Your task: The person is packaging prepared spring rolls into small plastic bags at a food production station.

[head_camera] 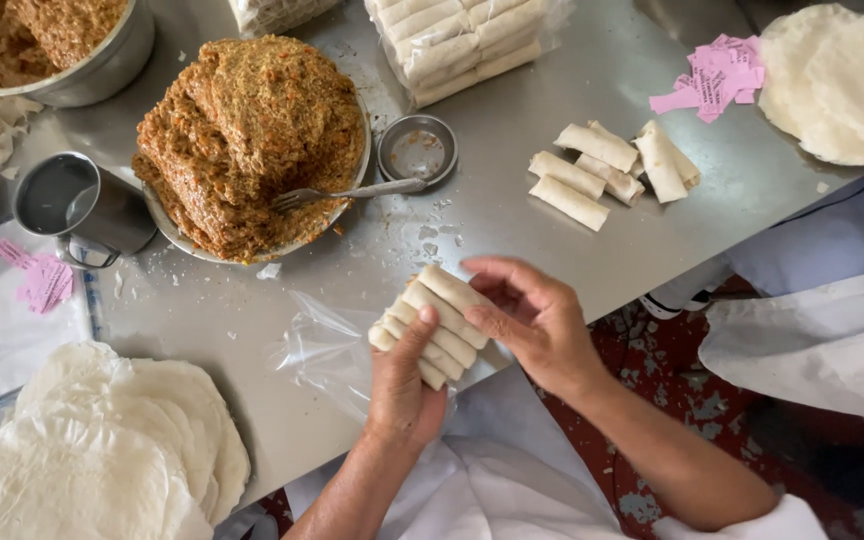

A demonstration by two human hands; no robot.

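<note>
Held item: a row of pale uncooked spring rolls (432, 322), about five, stacked side by side and pinched between your two hands over the near edge of the steel table (512, 170). Your left hand (404, 385) closes on the lower end of the stack, thumb laid across the rolls. Your right hand (537, 325) cups the upper end, fingers curled round it. Just under and left of the grip: a clear plastic bag (322, 345), lying flat. Beyond the grip: a small round tin (418, 150), a fork (347, 192) resting in a plate of brown minced filling (252, 140). Beyond and right: five loose rolls (612, 165), pink paper slips (712, 75). Left of the grip: stacked white wrappers (102, 450), a steel mug (77, 210).
</note>
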